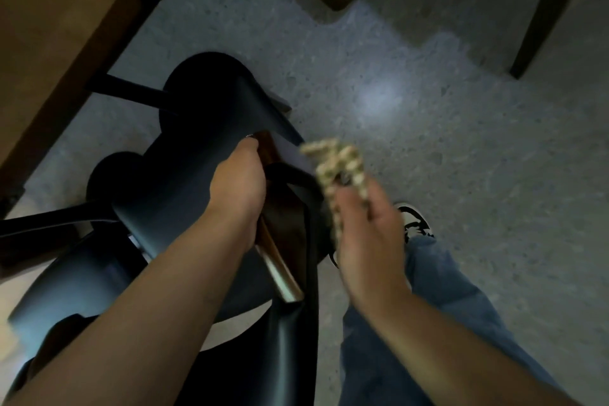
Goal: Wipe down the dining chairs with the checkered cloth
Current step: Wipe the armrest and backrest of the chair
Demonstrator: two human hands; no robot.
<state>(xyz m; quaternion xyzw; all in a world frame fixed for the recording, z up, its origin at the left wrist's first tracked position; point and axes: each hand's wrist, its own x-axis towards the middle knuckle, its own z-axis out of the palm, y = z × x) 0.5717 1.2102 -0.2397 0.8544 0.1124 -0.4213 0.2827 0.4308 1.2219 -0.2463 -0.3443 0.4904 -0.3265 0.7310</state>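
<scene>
Item: checkered cloth [336,163], bunched, pinched in your right hand [365,234], spilling past the fingertips. Likely soft, light, limp; keep it wadded in your palm.
Item: dining chair [184,181], dark, rigid; your left hand [239,180] curls over its back edge.

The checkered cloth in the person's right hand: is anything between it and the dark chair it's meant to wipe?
Nothing visible blocks it. The checkered cloth, bunched in the right hand, hangs just beside the dark chair. The left hand grips the chair's edge, left of the cloth rather than in its path.
</scene>
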